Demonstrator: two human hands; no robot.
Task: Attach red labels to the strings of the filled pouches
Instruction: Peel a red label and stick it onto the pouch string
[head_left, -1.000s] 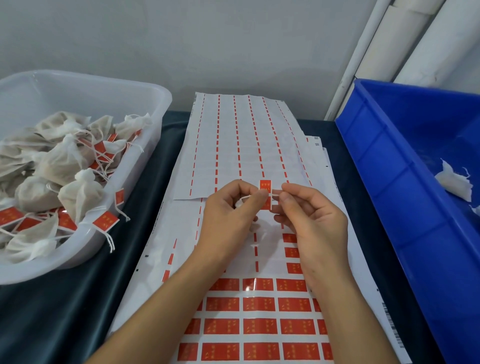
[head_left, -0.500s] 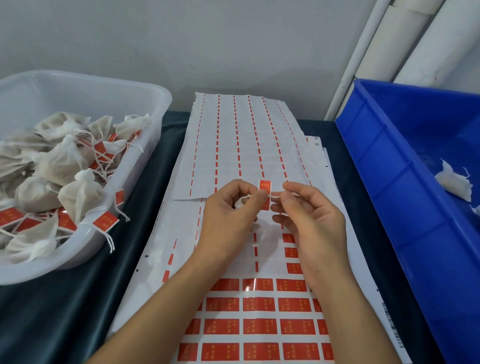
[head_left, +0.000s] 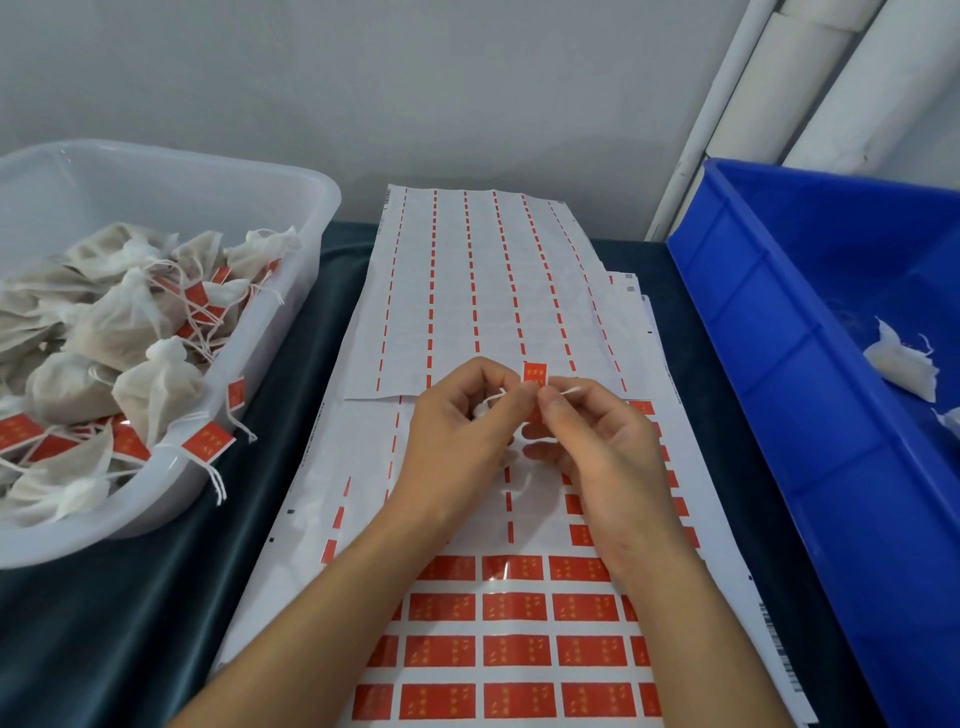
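My left hand (head_left: 457, 441) and my right hand (head_left: 597, 447) meet fingertip to fingertip above the label sheets. Between them stands a small red label (head_left: 535, 375), pinched at its lower part. A white string (head_left: 563, 391) runs across both hands' fingertips, one end sticking out to the right. My left hand's curled fingers hold a white pouch (head_left: 480, 410), mostly hidden in the palm. Under my wrists lies a sheet of red labels (head_left: 514, 649) in rows.
A clear tub (head_left: 291, 197) at the left holds several filled pouches with red labels on their strings. A blue bin (head_left: 810, 374) at the right holds a white pouch (head_left: 904, 364). Used backing sheets (head_left: 483, 291) lie on the dark cloth (head_left: 119, 623).
The right hand's fingers have closed in on the label and string, drawing the string end out to the right. The label stands a little higher above the fingertips.
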